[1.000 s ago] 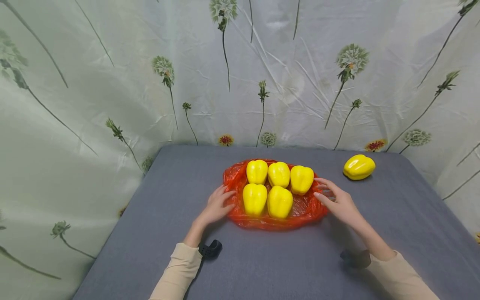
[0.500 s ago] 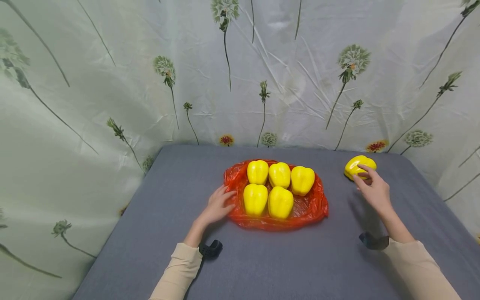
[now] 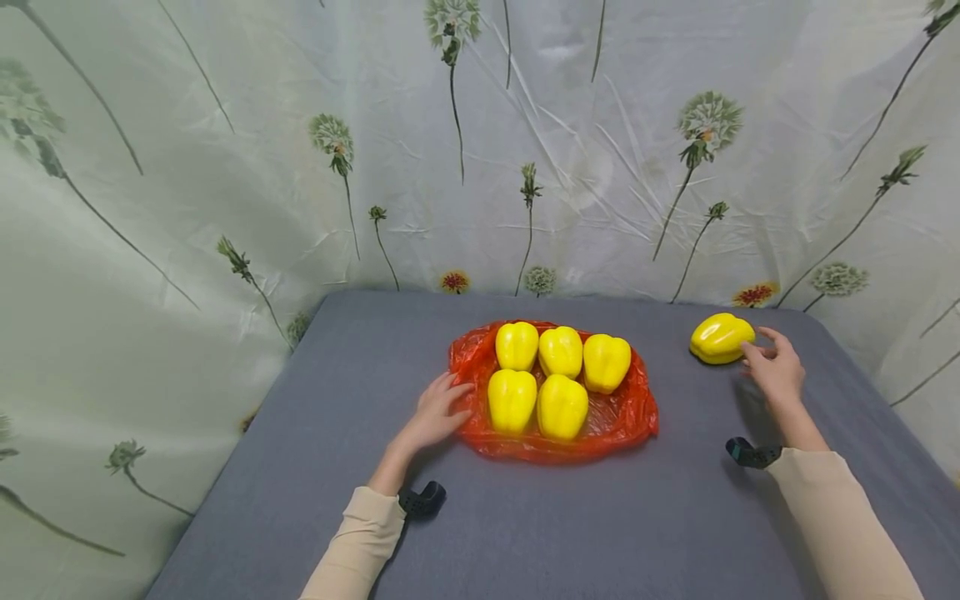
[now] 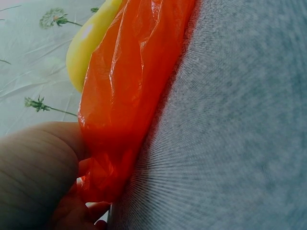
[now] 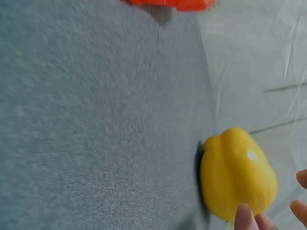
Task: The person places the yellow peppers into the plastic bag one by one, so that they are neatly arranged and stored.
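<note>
A crumpled red plastic bag (image 3: 628, 417) lies spread wide on the grey table, with several yellow bell peppers (image 3: 562, 407) inside it in two rows. My left hand (image 3: 433, 410) holds the bag's left edge; in the left wrist view the thumb (image 4: 57, 139) lies on the near side and fingers show behind the red film. Farther right, one more yellow bell pepper (image 3: 718, 339) lies on its side on the table. My right hand (image 3: 778, 369) is at that pepper's right end, thumb tip overlapping it, other fingers spread apart from it in the right wrist view.
The grey cloth-covered table (image 3: 570, 525) ends at the back against a pale curtain (image 3: 600, 167) printed with dandelions. Black wrist devices sit on both forearms, the left one (image 3: 422, 499) low near the table, the right one (image 3: 750, 452) likewise.
My right hand has left the bag's right edge and moved right, passing over the lone pepper's front to its right end. The left hand stays at the bag.
</note>
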`<state>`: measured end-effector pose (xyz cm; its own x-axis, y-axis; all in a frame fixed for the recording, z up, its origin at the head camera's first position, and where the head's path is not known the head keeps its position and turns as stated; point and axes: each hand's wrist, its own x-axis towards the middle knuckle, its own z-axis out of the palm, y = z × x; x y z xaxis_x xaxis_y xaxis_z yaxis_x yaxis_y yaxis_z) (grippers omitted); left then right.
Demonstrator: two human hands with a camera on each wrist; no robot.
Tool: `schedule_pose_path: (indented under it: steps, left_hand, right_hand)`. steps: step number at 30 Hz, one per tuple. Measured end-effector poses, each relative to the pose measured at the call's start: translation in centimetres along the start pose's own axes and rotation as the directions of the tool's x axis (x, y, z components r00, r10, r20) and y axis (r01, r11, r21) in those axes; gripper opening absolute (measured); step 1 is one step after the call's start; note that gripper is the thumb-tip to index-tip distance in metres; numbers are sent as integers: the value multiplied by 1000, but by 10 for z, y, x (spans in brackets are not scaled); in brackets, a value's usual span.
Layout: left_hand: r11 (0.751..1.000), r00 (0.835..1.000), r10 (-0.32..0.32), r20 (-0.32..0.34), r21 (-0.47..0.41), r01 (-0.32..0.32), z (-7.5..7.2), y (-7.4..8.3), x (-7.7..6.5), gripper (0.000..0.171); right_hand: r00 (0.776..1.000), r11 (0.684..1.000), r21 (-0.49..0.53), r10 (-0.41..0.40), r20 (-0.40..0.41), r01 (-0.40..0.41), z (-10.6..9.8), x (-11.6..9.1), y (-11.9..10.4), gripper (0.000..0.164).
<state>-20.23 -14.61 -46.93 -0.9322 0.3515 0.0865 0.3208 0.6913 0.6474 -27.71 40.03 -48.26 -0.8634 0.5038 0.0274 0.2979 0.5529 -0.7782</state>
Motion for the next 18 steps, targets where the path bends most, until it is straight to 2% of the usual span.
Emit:
schedule_pose_path:
  steps: [3,6,10,13,18]
  left_hand:
    - [1000,1000,8,-7,12,-8,0,-1,0,46]
    - [1000,1000,13,-6,8,-13,0,-1,0,46]
    - [1000,1000,12,-6,4,-12,-1,0,0,47]
    - [1000,1000,11,-5,4,-11,-1,0,0,47]
    - [1000,1000,12,2,8,-12,-2,1,0,47]
  right_hand:
    - [997,996,45,73,28,-75,-6,-10,-18,69]
    - [991,989,72,122,59,-126,-12,-29,-42,70]
    - [986,987,45,148,74,-151,-13,-49,-64,73]
    - [985,987,37,154,77,-157,-9,-54,-71,76]
    - [986,982,102,149,73,-156,1,-53,-73,78]
